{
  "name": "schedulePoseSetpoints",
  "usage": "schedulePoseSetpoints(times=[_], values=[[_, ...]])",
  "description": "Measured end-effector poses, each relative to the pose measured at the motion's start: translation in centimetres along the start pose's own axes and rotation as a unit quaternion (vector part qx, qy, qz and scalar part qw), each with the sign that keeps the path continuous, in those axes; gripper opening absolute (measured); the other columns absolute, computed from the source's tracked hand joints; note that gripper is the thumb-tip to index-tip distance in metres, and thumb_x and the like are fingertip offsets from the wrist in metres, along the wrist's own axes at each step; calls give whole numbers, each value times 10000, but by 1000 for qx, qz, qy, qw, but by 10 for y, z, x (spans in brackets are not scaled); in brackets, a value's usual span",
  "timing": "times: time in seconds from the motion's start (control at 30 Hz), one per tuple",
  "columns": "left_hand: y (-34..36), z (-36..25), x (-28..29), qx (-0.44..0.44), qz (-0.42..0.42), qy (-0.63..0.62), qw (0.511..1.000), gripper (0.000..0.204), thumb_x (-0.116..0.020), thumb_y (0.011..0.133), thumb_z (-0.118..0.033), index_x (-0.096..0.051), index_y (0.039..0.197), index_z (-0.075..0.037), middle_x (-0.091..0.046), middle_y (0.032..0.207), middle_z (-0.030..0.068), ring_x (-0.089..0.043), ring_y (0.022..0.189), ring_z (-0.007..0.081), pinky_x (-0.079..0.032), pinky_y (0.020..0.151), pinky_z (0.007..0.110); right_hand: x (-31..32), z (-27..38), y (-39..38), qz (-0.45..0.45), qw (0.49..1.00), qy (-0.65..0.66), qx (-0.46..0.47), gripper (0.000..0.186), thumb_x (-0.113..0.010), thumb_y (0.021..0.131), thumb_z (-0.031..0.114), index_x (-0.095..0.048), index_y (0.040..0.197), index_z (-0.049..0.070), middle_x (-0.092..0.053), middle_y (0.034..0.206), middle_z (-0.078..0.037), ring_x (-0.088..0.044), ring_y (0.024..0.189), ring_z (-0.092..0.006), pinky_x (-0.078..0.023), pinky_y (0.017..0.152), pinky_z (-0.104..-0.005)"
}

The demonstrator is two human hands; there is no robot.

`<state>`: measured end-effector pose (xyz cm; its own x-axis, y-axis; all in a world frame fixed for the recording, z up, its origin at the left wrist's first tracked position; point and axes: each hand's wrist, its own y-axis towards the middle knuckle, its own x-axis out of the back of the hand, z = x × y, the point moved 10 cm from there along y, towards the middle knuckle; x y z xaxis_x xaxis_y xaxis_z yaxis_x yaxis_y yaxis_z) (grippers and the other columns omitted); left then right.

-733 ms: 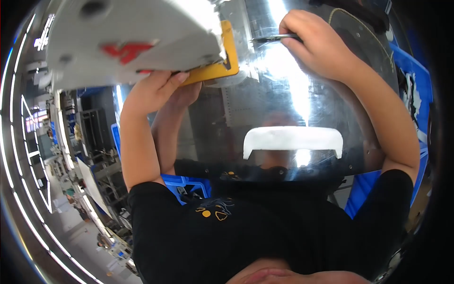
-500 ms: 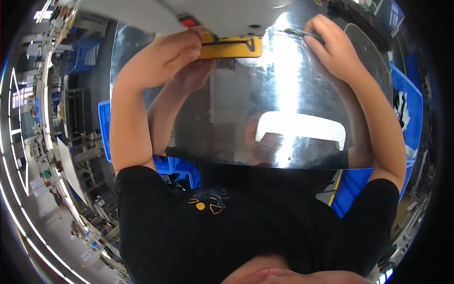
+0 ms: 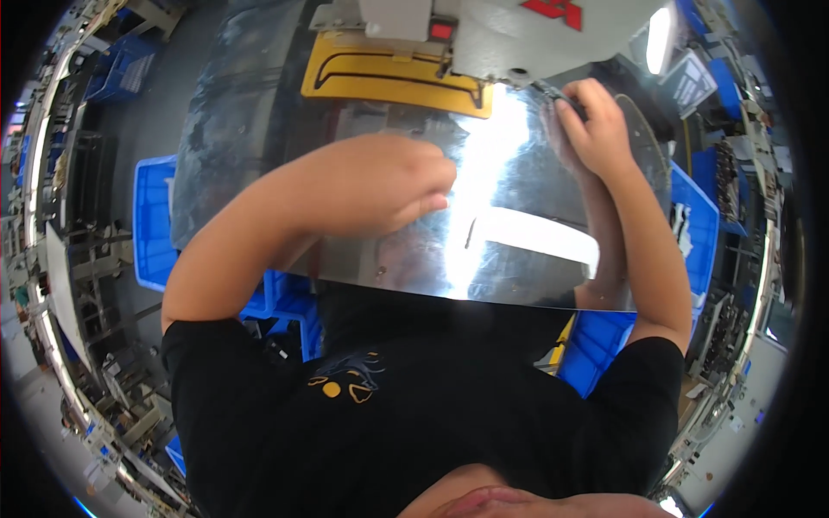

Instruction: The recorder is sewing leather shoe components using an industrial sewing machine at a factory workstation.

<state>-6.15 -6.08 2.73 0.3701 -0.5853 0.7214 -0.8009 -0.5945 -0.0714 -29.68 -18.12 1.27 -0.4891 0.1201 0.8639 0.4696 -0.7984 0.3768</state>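
Note:
My left hand (image 3: pixel 419 186) is over the middle of the shiny metal table (image 3: pixel 406 268), its fingers curled and slightly smeared. Whatever it may hold is hidden. Beyond it lies a yellow plate (image 3: pixel 397 82) with a dark-edged slot, beneath the clamp parts of a white sewing machine (image 3: pixel 535 43). To the right of the machine head, my right hand (image 3: pixel 596 125) is closed round slim dark tweezers (image 3: pixel 567 102), mostly covered by the fingers. Their tip points toward the underside of the machine head.
Blue bins stand at the table's left (image 3: pixel 154 224) and right (image 3: pixel 701 233), with white pieces in the right one. More blue bins (image 3: pixel 298 315) are below the near edge. A blue crate (image 3: pixel 125 69) sits on the floor at far left.
My left hand has left the yellow plate and come nearer over the table. The yellow plate shows more fully now. My right hand still grips the tweezers, and the view has shifted.

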Motion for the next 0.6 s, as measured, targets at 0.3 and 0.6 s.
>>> schedulePoseSetpoints(times=[0.3, 0.6], values=[[8, -11, 9, -174, -144, -21, 974, 117, -667, 978, -147, -645, 907, -57, -684, 1145, 146, -649, 1053, 340, -505, 924, 439, 84, 30, -16, -47, 991, -89, 83, 146, -758, 929, 177, -736, 988, 45, -670, 992, -117, -666, 936, -335, -543, 833, -417], [4, -11, 18, -89, -98, 69, 989, 115, -758, 876, -113, -661, 920, -70, -660, 926, 123, -635, 922, 361, -504, 848, 449, 202, -320, -137, -238, 853, -109, -452, 346, -748, 891, 355, -814, 1080, 73, -773, 1125, -155, -740, 982, -325, -566, 886, -405]])
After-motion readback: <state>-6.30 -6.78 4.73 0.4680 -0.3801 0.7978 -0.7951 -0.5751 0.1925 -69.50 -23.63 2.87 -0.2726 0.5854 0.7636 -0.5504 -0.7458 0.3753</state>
